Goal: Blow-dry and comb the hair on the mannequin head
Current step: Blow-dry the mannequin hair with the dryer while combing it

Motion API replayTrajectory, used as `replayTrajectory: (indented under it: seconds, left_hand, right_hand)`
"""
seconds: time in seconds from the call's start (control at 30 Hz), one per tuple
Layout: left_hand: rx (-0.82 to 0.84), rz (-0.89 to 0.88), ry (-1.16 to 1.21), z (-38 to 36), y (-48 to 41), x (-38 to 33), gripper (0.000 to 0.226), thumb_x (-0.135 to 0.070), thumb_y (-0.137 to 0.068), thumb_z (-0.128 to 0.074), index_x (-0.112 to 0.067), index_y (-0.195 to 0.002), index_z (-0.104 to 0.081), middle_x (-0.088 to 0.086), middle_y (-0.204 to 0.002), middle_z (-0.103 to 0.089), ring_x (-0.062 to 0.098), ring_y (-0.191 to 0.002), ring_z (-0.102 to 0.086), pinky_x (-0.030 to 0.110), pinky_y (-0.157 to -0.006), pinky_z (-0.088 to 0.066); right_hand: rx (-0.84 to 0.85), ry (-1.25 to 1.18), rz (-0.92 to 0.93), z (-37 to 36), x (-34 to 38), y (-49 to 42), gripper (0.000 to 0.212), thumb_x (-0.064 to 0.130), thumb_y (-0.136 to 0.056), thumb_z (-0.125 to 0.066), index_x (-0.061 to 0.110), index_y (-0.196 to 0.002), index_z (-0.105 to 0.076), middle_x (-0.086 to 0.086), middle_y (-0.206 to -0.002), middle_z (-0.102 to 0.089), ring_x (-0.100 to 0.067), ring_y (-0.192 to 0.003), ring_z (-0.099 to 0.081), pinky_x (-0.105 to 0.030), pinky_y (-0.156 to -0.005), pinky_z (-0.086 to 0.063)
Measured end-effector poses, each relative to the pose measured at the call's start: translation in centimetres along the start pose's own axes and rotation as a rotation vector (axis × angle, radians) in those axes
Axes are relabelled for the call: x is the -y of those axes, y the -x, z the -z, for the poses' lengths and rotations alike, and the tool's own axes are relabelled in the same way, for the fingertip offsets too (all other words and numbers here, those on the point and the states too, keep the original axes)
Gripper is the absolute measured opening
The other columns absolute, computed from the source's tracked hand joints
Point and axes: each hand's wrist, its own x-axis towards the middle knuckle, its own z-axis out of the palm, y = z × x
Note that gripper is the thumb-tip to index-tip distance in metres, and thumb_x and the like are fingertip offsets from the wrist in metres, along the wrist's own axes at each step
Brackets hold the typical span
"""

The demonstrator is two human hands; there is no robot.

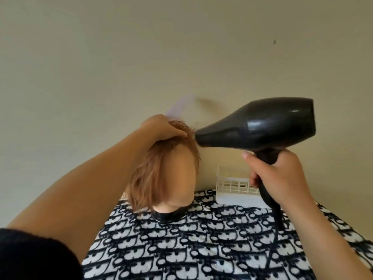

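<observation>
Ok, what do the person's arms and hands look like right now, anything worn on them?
A black sleeve covers the upper part of the left arm; the left forearm below it is bare. The right forearm is bare as far as the frame shows. The left hand and right hand are ungloved; no ring, watch or bracelet shows.

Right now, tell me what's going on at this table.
A person is drying the hair on a mannequin head. The right hand grips the black hair dryer by its handle, nozzle aimed close at the top front hair. The left hand holds a pale comb, blurred, at the crown. The head stands on a patterned cloth, with a white basket behind it.
</observation>
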Motion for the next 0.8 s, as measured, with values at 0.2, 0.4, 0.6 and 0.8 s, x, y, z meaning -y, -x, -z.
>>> replayTrajectory:
  seconds: [0.2, 0.4, 0.6, 0.8]
  left_hand:
    - [0.26, -0.143, 0.088, 3.4, 0.2, 4.5, 0.09, -0.081, -0.042, -0.076, -0.023, -0.11, -0.063, -0.003, -0.106, -0.068, 0.019, -0.101, -0.062, 0.041, -0.096, -0.049]
    - [0.285, -0.241, 0.277, 3.3, 1.5, 4.9, 0.064, -0.076, -0.053, -0.075, -0.034, -0.1, -0.067, -0.008, -0.098, -0.071, 0.015, -0.097, -0.065, 0.029, -0.086, -0.051]
    - [-0.206, -0.037, 0.622, 2.7, 3.8, 5.9, 0.069, -0.065, -0.094, -0.025, -0.018, -0.136, -0.051, 0.009, -0.139, -0.051, 0.023, -0.124, -0.045, 0.038, -0.102, -0.033]
    - [-0.342, -0.009, 0.106, 4.1, 6.0, 8.3, 0.037, -0.04, -0.1, -0.032, -0.012, -0.087, -0.054, 0.009, -0.094, -0.063, 0.031, -0.09, -0.057, 0.04, -0.075, -0.047]
  right_hand:
    - [-0.005, -0.044, 0.002, 0.0, 0.3, 0.2, 0.039, 0.025, -0.091, -0.069, 0.009, -0.057, -0.058, -0.007, -0.048, -0.061, -0.015, -0.044, -0.061, -0.023, -0.051, -0.052]
    - [0.011, -0.044, 0.034, -1.2, 0.6, 0.4, 0.038, 0.027, -0.089, -0.068, 0.011, -0.056, -0.061, -0.006, -0.051, -0.065, -0.012, -0.045, -0.063, -0.015, -0.052, -0.049]
    - [0.014, 0.037, 0.059, -1.1, 0.9, 0.4, 0.036, 0.026, -0.091, -0.069, 0.015, -0.057, -0.062, -0.007, -0.051, -0.065, -0.013, -0.045, -0.063, -0.023, -0.052, -0.053]
    - [0.008, 0.072, 0.092, -2.0, 1.2, 0.7, 0.037, 0.025, -0.091, -0.069, 0.015, -0.056, -0.062, -0.007, -0.051, -0.065, -0.013, -0.045, -0.063, -0.028, -0.055, -0.053]
